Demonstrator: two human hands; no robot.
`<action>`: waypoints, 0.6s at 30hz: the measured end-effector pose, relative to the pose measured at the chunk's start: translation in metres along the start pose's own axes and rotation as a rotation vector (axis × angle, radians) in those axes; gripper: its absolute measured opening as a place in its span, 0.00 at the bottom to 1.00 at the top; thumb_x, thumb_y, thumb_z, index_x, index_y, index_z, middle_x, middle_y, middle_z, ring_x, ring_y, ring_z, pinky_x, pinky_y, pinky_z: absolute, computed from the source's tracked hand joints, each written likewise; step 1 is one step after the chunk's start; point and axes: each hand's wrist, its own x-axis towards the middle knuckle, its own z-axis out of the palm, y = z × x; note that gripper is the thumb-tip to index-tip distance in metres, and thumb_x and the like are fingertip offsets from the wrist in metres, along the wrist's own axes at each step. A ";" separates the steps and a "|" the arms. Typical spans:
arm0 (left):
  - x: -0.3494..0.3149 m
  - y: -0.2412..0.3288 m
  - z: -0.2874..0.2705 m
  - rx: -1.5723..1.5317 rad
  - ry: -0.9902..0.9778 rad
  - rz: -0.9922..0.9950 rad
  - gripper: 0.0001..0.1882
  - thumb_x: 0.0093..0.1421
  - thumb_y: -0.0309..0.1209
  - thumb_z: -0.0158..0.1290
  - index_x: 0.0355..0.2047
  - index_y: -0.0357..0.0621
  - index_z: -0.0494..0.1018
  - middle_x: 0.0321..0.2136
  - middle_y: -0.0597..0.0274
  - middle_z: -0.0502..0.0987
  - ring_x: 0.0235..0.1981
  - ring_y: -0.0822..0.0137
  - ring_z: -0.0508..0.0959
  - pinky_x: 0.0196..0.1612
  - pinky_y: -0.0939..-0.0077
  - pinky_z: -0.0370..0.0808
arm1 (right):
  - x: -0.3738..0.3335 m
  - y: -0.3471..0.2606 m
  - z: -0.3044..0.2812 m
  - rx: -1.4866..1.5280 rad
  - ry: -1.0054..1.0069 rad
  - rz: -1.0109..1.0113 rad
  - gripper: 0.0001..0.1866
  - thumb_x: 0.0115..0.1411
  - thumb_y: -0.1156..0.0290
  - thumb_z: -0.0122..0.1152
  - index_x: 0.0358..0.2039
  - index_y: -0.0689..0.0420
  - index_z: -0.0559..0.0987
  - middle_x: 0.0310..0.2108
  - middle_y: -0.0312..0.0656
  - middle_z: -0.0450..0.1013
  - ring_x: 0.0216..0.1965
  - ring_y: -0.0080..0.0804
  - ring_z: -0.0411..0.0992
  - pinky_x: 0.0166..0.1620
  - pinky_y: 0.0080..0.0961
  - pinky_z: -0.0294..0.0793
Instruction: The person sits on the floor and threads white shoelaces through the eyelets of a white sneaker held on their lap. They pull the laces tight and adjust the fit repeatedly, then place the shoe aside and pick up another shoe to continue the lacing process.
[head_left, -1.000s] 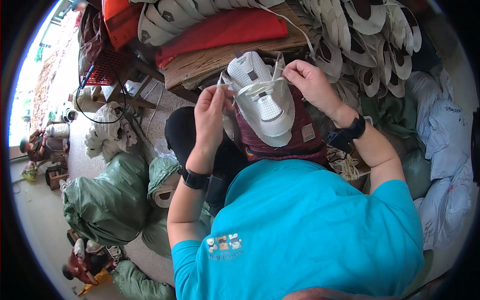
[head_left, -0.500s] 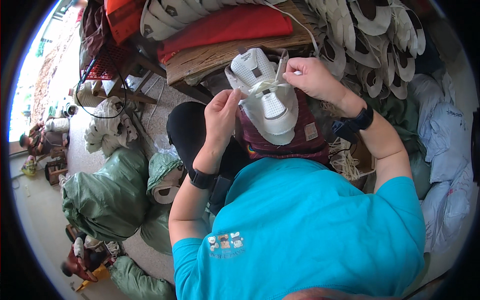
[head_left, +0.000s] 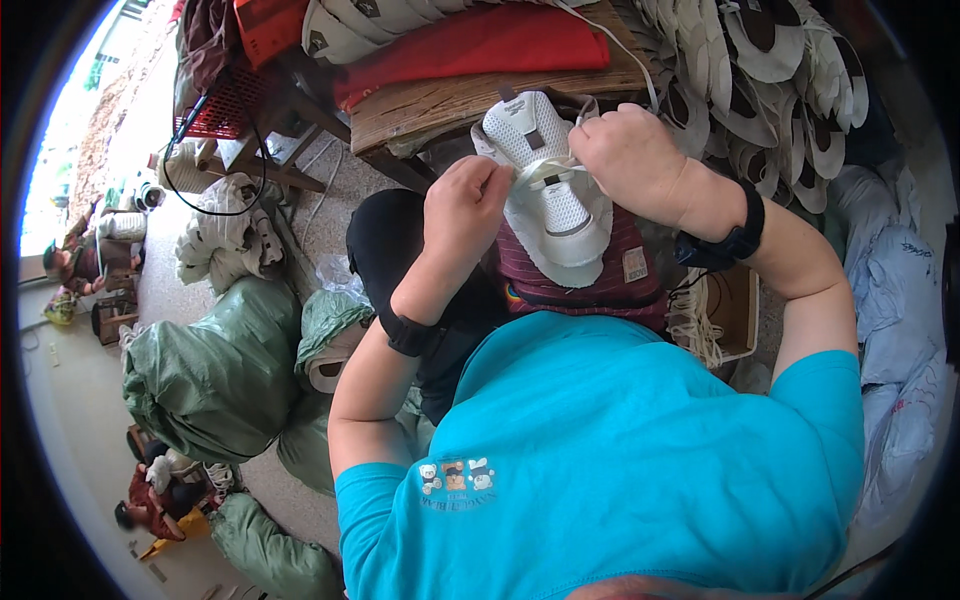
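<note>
Head view, looking down over a turquoise T-shirt [head_left: 620, 450]. White mesh shoe upper with flat white lace [head_left: 548, 180] lies toe toward the person on a maroon striped cloth [head_left: 600, 285] over the lap, its heel end near the edge of a rough wooden worktop [head_left: 450, 100].

Left hand [head_left: 465, 210] closed, fingertips pinched on the lace at the upper's left side. Right hand [head_left: 640, 160] closed on the lace at the upper's right side, knuckles covering the eyelet row there. Both hands close together, the upper between them. Black band on each wrist.

On the worktop: a folded red cloth [head_left: 470, 50], white shoe parts stacked behind it. Right of the hands, a dense heap of white-and-brown shoe uppers [head_left: 770, 80]. Open cardboard box with pale laces [head_left: 715, 320] by the right forearm. Left, on the floor: green plastic sacks [head_left: 205, 370], a bundle of white uppers [head_left: 225, 240]. Other people sit at the far left edge.
</note>
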 end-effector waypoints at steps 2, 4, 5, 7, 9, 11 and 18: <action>0.000 0.001 -0.001 0.060 -0.009 0.000 0.13 0.64 0.33 0.57 0.28 0.35 0.76 0.22 0.68 0.76 0.24 0.79 0.70 0.28 0.79 0.67 | 0.003 0.001 -0.001 -0.018 -0.013 -0.038 0.04 0.51 0.73 0.59 0.27 0.57 0.75 0.24 0.41 0.75 0.30 0.40 0.76 0.37 0.34 0.72; 0.002 0.001 -0.001 0.009 -0.075 -0.102 0.12 0.62 0.33 0.58 0.27 0.36 0.76 0.20 0.66 0.74 0.23 0.75 0.71 0.28 0.78 0.67 | 0.009 0.005 0.004 -0.040 0.000 -0.097 0.04 0.52 0.72 0.59 0.28 0.57 0.76 0.24 0.40 0.75 0.30 0.40 0.76 0.37 0.35 0.72; 0.005 0.000 -0.003 -0.072 -0.135 -0.203 0.12 0.62 0.33 0.58 0.26 0.36 0.75 0.19 0.66 0.73 0.23 0.71 0.72 0.28 0.77 0.67 | 0.012 0.008 0.003 -0.020 -0.078 -0.085 0.05 0.51 0.72 0.61 0.29 0.57 0.76 0.25 0.41 0.75 0.31 0.40 0.76 0.38 0.34 0.72; 0.021 0.007 -0.020 -0.118 -0.377 -0.453 0.11 0.57 0.32 0.61 0.27 0.37 0.75 0.26 0.61 0.74 0.27 0.61 0.75 0.30 0.72 0.71 | 0.017 0.016 -0.005 0.015 -0.234 -0.052 0.09 0.50 0.71 0.63 0.32 0.57 0.76 0.29 0.41 0.75 0.34 0.40 0.76 0.39 0.34 0.71; 0.022 0.004 -0.031 0.072 -0.190 -0.071 0.10 0.55 0.31 0.63 0.31 0.38 0.75 0.34 0.59 0.74 0.29 0.64 0.75 0.33 0.71 0.73 | 0.018 0.021 -0.019 0.019 0.029 -0.089 0.13 0.47 0.72 0.67 0.34 0.57 0.75 0.34 0.42 0.73 0.38 0.39 0.75 0.41 0.35 0.71; 0.027 0.006 -0.040 0.125 -0.086 0.183 0.16 0.52 0.28 0.65 0.40 0.42 0.74 0.45 0.58 0.71 0.34 0.65 0.76 0.38 0.70 0.76 | 0.017 0.026 -0.021 0.092 0.139 -0.157 0.20 0.42 0.74 0.72 0.36 0.57 0.74 0.40 0.42 0.69 0.45 0.39 0.72 0.46 0.37 0.71; 0.053 -0.002 -0.052 0.034 -0.416 0.191 0.11 0.54 0.30 0.62 0.38 0.43 0.76 0.36 0.56 0.72 0.37 0.55 0.77 0.40 0.65 0.76 | 0.025 0.052 -0.014 0.402 -0.218 -0.146 0.14 0.48 0.71 0.71 0.33 0.57 0.74 0.35 0.41 0.69 0.35 0.42 0.73 0.37 0.40 0.71</action>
